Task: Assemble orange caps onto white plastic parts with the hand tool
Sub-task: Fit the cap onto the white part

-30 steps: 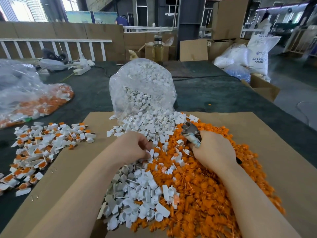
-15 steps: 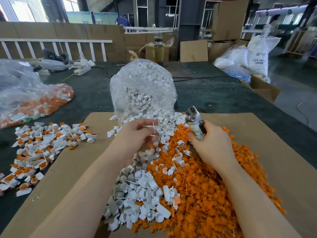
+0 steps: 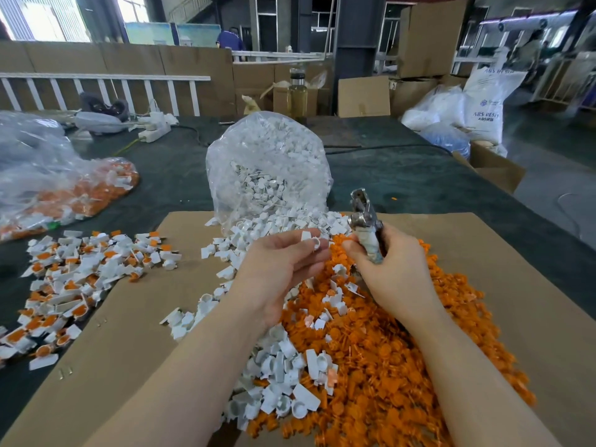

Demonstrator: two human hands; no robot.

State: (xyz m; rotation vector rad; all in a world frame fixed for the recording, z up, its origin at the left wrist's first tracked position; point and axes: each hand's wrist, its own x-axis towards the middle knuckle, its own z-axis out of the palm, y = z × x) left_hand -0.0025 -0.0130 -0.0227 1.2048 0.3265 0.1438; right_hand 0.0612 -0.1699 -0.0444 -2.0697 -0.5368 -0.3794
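Note:
My left hand [image 3: 283,269] is raised over the heaps and pinches one white plastic part [image 3: 312,241] at its fingertips. My right hand [image 3: 392,272] grips the taped handle of a metal hand tool [image 3: 364,221], whose jaws point up and away. The two hands are close together, fingertips almost touching. Under them lies a heap of orange caps [image 3: 387,356] on a cardboard sheet [image 3: 516,301], with loose white parts [image 3: 283,375] spread along its left side.
A clear bag of white parts [image 3: 267,169] stands behind the heaps, spilling forward. Several assembled white-and-orange pieces [image 3: 80,279] lie at the left on the dark table [image 3: 403,179]. A bag of orange pieces [image 3: 64,188] sits far left. Boxes and sacks stand at the back right.
Both hands have risen from the heaps. My left hand has lifted a white part out of the pile. My right hand has brought the tool up and tilted it upright.

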